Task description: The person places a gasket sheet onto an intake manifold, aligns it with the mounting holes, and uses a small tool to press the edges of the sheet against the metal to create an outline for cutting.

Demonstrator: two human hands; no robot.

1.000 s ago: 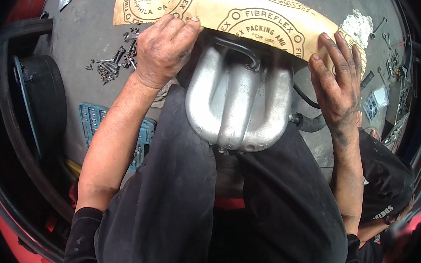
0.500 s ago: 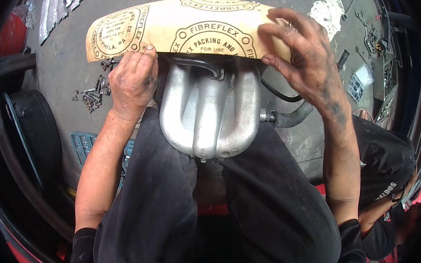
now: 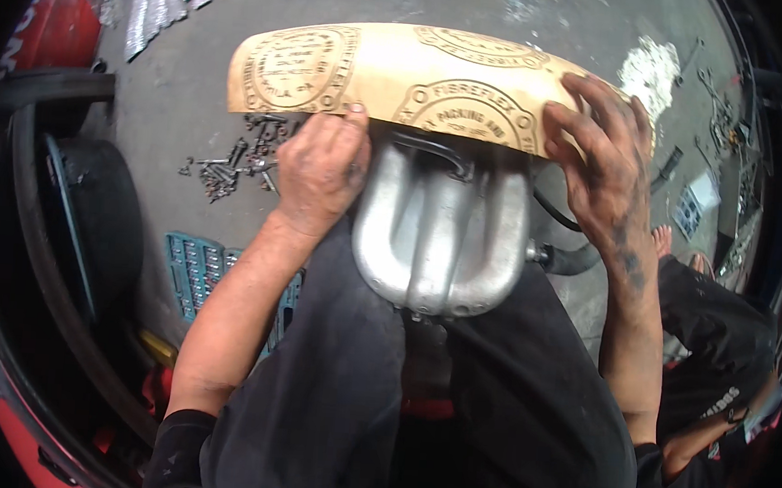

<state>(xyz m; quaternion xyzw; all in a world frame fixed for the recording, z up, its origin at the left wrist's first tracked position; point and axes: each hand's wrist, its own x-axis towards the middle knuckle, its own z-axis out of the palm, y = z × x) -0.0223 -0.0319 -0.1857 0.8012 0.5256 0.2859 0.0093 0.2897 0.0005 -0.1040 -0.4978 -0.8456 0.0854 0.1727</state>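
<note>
A tan sheet of gasket paper (image 3: 385, 67) with dark printed marks lies bowed across the far side of a silver intake manifold (image 3: 439, 265). The manifold rests between my legs, its curved pipes toward me, and the sheet hides its far end. At the sheet's near edge, left of the manifold, my left hand (image 3: 320, 162) is closed with the thumb on top, pinching the paper. My right hand (image 3: 610, 164) grips the right end, bent fingers over the top and thumb by the near edge. A black hose (image 3: 567, 259) joins the manifold's right side.
Loose bolts (image 3: 224, 173) lie on the grey floor at left, above a teal socket tray (image 3: 191, 271). A black drum-like object (image 3: 94, 214) stands further left. At right are a crumpled white cloth (image 3: 648, 72), a small parts packet (image 3: 695, 206) and another person's dark-clothed leg (image 3: 716, 321).
The whole view has shifted, so the scene sits further right. My right hand's fingers have drawn in on the paper, and the sheet's right end tilts lower. My left hand keeps its pinch.
</note>
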